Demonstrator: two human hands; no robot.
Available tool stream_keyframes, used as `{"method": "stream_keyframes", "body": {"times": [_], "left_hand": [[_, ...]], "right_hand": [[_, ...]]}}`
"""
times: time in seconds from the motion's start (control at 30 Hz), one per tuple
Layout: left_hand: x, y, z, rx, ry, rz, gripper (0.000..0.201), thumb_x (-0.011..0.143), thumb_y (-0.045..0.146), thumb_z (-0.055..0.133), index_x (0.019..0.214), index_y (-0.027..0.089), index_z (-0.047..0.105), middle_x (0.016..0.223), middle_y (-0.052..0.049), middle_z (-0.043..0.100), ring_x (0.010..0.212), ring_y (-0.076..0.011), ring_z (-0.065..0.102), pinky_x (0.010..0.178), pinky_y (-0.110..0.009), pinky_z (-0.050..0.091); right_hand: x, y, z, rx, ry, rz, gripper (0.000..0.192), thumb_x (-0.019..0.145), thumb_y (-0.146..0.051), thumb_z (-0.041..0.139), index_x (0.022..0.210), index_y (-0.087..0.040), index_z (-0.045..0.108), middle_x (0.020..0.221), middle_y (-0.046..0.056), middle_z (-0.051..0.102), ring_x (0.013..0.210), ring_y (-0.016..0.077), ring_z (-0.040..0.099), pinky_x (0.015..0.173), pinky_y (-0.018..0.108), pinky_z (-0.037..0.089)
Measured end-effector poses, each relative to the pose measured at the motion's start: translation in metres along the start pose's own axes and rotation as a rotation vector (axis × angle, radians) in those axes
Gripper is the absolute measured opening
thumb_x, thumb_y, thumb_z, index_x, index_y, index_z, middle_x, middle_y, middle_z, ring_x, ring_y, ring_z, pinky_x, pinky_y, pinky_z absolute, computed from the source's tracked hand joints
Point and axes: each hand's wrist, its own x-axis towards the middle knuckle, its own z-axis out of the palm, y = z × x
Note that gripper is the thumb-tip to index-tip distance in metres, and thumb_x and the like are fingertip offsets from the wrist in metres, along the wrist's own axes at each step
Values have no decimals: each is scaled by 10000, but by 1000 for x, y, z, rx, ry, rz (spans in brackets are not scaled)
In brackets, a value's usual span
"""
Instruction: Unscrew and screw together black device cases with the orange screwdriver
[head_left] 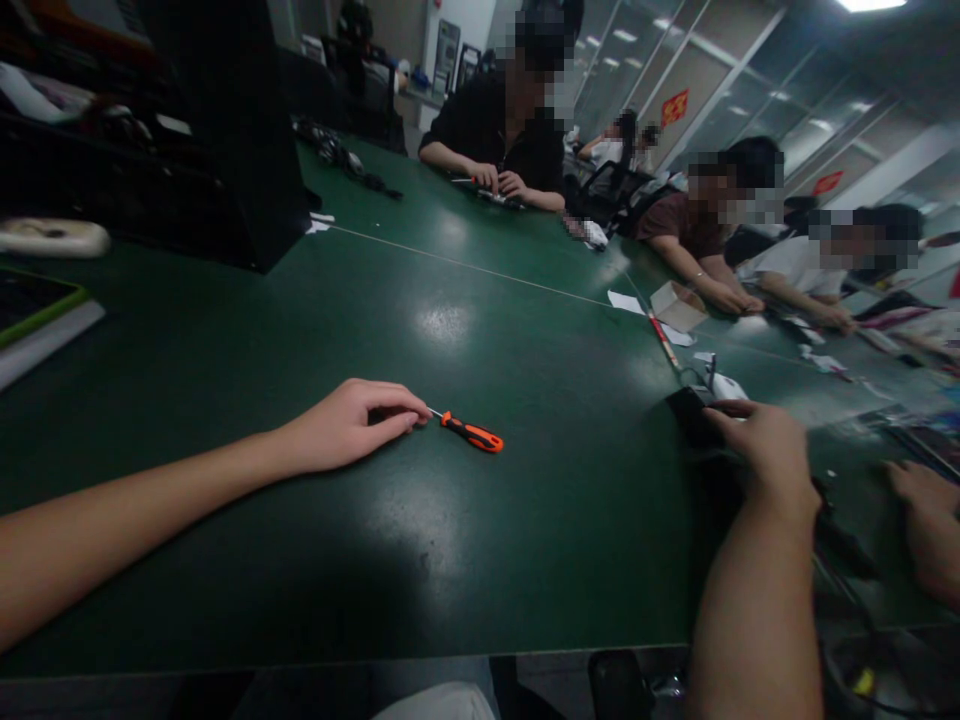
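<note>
On the green tabletop [540, 540], my left hand [360, 425] pinches the metal shaft of a screwdriver [474, 432] between thumb and fingertips. Its orange and black handle points right, away from the fingers, and the tip is hidden in them. Further right, my right hand [765, 445] has its thumb and fingers closed on the edge of a black flat object [694, 415]. Blur and shadow hide what kind of object it is. Just beyond that hand lies a small white item [727, 388], partly covered.
A black metal frame [225, 130] stands at the left, near a green-edged box [45, 315]. An open cardboard box [677, 305] and a red stick [661, 338] lie at the far right. Another person's hand [930, 500] rests at the right edge; several people sit opposite.
</note>
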Motion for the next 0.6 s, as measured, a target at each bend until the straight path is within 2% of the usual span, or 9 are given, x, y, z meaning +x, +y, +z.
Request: {"method": "stream_keyframes", "body": {"times": [0.27,0.43,0.6], "left_hand": [[0,3,0,5,-5,17,253,992,320,554,1077,198,758,1041,-50,756,947,-193,700,851,-304,527],[0,3,0,19,-16,28,256,993,323,548,1053,202,765,1052,-52,759,958,-198,702,858,-307,532],[0,2,0,34,-16,48,255,990,324,550,1049,207,769,1057,-52,767,964,-202,706,868,-312,533]], "right_hand": [[-1,-5,0,-30,-11,17,438,922,-403,593,1293,-200,707,1227,182,728,1155,356,671,852,379,496],[-2,-8,-2,-43,-12,14,438,922,-419,564,1267,-203,723,1203,179,736,1098,348,691,803,385,511],[-3,-10,-1,-72,-5,41,454,927,-438,537,1254,-191,734,1180,219,728,1017,355,706,738,402,509]]}}
